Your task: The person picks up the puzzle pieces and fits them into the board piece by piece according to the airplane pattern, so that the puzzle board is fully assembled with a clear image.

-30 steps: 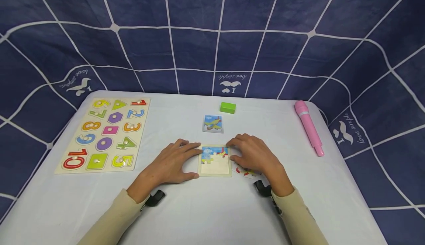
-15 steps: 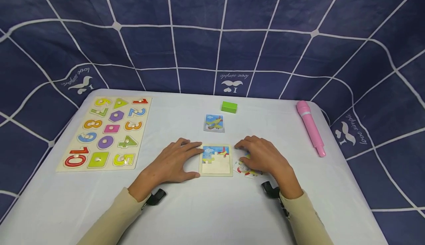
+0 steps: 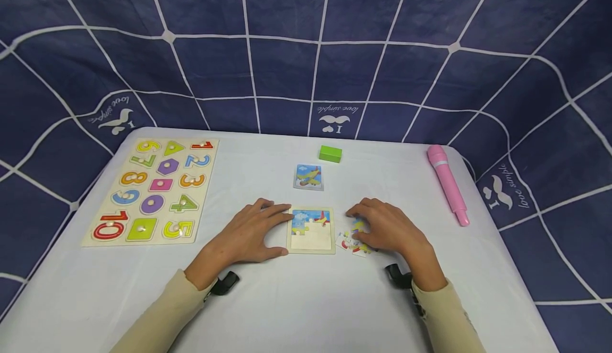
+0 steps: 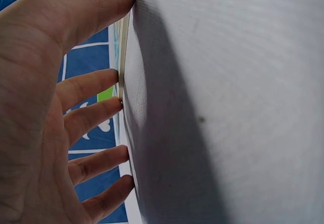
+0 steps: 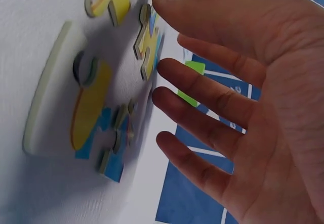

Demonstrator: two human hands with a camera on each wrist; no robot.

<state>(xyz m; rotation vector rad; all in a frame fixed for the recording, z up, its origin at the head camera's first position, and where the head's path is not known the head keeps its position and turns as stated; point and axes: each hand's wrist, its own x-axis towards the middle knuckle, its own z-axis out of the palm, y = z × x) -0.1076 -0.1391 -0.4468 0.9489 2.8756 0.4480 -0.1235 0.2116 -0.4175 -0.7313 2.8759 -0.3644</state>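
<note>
Hands (image 3: pixel 246 236) (image 3: pixel 387 228) flank the squarish puzzle board (image 3: pixel 313 242), sides pointing forward.

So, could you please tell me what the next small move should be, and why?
Probably, the right hand should pinch one of the loose puzzle pieces: its spread fingers are right by them, and none appears gripped. The puzzle board shows bare space across its lower part, and the left hand touches its left edge, which should help steady it.
</note>
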